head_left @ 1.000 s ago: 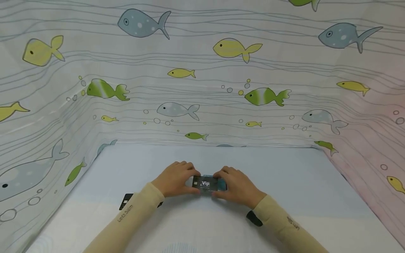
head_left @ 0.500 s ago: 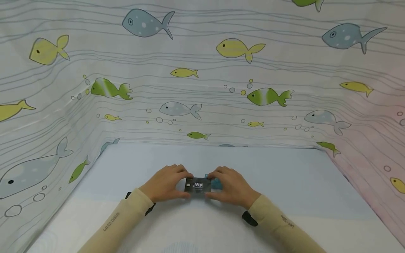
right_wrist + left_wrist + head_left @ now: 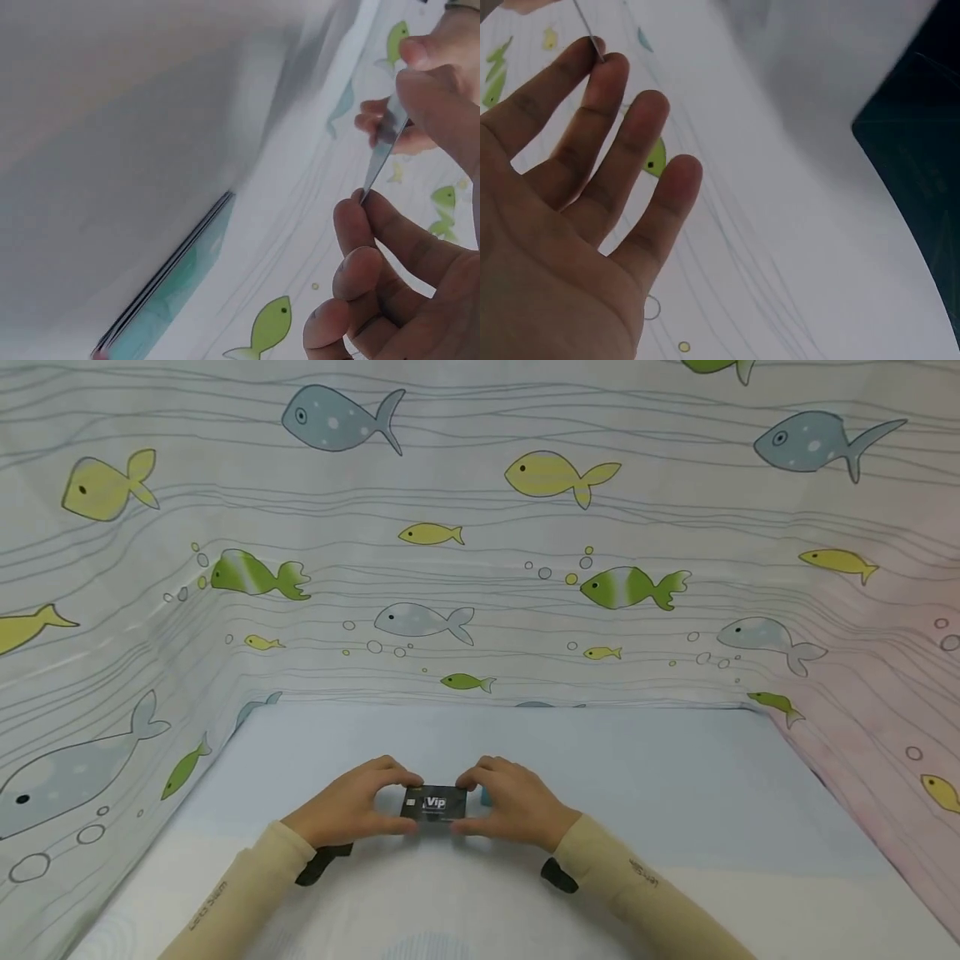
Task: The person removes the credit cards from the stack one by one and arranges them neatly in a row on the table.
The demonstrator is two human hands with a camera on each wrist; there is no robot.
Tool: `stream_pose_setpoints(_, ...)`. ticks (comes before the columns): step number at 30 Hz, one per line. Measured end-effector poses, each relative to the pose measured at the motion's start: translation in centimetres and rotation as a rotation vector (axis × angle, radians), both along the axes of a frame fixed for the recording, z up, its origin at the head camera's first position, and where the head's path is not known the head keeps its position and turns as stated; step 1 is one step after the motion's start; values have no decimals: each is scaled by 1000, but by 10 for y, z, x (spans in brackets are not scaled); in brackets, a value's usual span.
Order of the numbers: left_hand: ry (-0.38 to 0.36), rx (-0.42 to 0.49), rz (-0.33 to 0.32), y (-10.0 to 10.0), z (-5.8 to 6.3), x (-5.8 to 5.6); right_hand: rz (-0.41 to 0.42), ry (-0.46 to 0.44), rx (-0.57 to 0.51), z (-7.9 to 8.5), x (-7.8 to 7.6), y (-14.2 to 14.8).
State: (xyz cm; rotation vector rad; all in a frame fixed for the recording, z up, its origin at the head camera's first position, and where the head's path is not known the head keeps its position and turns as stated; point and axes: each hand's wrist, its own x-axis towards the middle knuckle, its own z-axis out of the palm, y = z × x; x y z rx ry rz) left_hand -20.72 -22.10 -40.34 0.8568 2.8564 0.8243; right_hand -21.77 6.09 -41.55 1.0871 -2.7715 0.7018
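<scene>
Between my two hands a black card (image 3: 433,803) with a chip and the word "Vip" stands tilted up, its printed face towards me. My left hand (image 3: 348,802) pinches its left edge between thumb and fingers. On the right edge, my right hand (image 3: 517,802) does the same. Seen nearly edge-on, the card (image 3: 384,142) is a thin strip in the right wrist view. Behind my right fingers a bit of blue card (image 3: 486,796) shows. The right wrist view has it as a small stack of teal cards (image 3: 169,300) on the table.
A dark card with a rounded corner (image 3: 919,150) lies beside my left hand in its wrist view; my sleeve mostly covers that spot in the head view. Fish-printed cloth (image 3: 525,527) stands around the back and sides of the white table (image 3: 637,760).
Both hands have moved left together with the Vip card, away from the blue card. My left sleeve now covers most of the dark card that showed beside it.
</scene>
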Motion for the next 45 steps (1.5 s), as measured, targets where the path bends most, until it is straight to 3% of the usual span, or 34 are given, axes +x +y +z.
stream_pose_setpoints(11, 77, -116, 21, -22, -6, 14, 21, -23, 87, -3, 7, -31)
stream_pose_setpoints(19, 64, -174, 30, -34, -12, 21, 17, -31, 141, -11, 11, -47)
stream_pose_setpoints(34, 36, -212, 32, -46, -19, 16, 17, -76, 182, -16, 12, -63)
stream_pose_setpoints(45, 2, -202, 13, -48, -14, 17, 8, -113, 202, -17, 13, -69)
